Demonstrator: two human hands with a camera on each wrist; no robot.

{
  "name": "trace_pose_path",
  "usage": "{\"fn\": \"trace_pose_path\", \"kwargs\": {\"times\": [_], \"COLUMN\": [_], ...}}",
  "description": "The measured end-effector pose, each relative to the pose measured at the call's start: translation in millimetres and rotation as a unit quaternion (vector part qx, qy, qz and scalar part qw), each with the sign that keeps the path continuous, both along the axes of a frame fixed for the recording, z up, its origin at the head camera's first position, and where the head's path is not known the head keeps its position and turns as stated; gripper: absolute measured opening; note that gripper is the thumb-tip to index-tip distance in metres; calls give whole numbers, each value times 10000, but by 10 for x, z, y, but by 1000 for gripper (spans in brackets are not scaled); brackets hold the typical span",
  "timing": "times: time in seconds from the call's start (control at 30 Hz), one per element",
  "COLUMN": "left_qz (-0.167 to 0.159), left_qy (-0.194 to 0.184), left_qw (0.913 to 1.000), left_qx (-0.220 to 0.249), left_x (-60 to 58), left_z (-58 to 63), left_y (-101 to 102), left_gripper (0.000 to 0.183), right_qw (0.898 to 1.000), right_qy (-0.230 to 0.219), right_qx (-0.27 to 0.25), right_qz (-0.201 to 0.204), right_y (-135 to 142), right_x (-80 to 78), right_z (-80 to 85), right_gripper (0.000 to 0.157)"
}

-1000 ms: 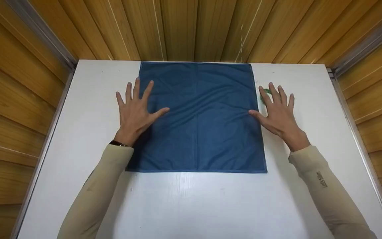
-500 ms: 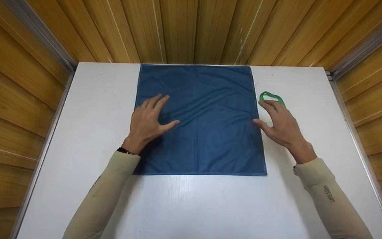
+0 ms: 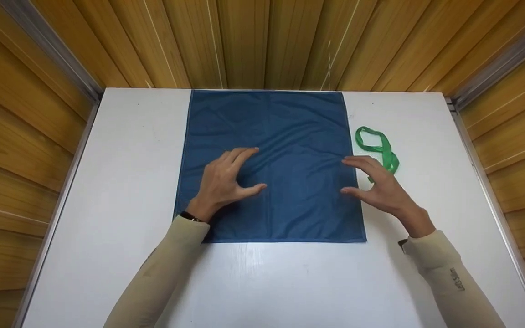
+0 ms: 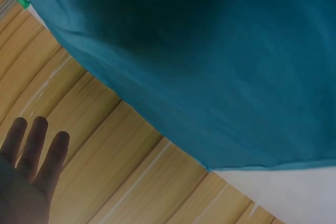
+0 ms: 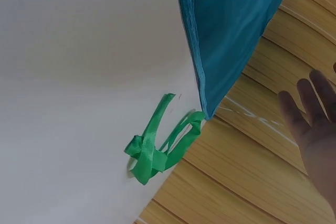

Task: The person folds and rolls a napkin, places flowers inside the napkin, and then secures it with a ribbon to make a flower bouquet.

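Observation:
A blue square cloth [image 3: 308, 200] lies spread flat with slight wrinkles and a faint centre crease. Over its left half hovers my left hand [image 3: 223, 180], thumb and fingers apart and nothing held. My right hand [image 3: 383, 187] is above the cloth's right edge, its thumb and fingers also spread apart and holding nothing. Just beyond that hand lies a loosely looped green ribbon [image 3: 385, 148], partly covered by it in the head view. The right wrist view shows the whole ribbon [image 5: 149, 156] beside a corner of the cloth [image 5: 226, 40].
A white table [image 3: 271, 287] carries the cloth and the ribbon. Wood-grain panels [image 3: 244, 41] stand behind its far edge and along both sides, with grey metal strips [image 3: 57, 50] at the corners.
Both hands have moved nearer to me, the left also to the right over the cloth. Their fingers have gone from widely splayed to bent. More of the green ribbon now shows.

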State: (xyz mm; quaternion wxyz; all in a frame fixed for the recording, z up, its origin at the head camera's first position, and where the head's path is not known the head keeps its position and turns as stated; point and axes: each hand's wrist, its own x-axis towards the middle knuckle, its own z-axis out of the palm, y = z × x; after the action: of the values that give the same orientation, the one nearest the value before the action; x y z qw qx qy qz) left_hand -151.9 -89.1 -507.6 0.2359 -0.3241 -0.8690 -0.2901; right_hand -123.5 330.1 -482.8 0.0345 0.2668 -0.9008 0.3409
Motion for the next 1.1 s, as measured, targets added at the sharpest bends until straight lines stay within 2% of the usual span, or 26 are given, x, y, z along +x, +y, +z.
{"fn": "trace_pose_path", "kwargs": {"times": [0.33,0.67,0.87,1.1], "left_qz": [-666,-1230,-1516,-1764], "left_qy": [-45,-395,-850,-1594], "left_qw": [9971,9907,9839,9711], "left_qx": [370,420,407,-204], "left_x": [142,229,293,379], "left_z": [-124,-263,-269,-264], "left_y": [195,394,495,586], "left_gripper": [84,80,80,74], "right_qw": [9959,9917,9893,9876], "right_qy": [-847,-1165,-1371,-1404], "right_qx": [135,383,417,579], "right_qz": [296,391,268,402], "right_y": [52,125,172,194], "right_x": [149,264,332,387], "right_z": [-46,-168,-213,-265], "right_gripper": [76,74,69,64]}}
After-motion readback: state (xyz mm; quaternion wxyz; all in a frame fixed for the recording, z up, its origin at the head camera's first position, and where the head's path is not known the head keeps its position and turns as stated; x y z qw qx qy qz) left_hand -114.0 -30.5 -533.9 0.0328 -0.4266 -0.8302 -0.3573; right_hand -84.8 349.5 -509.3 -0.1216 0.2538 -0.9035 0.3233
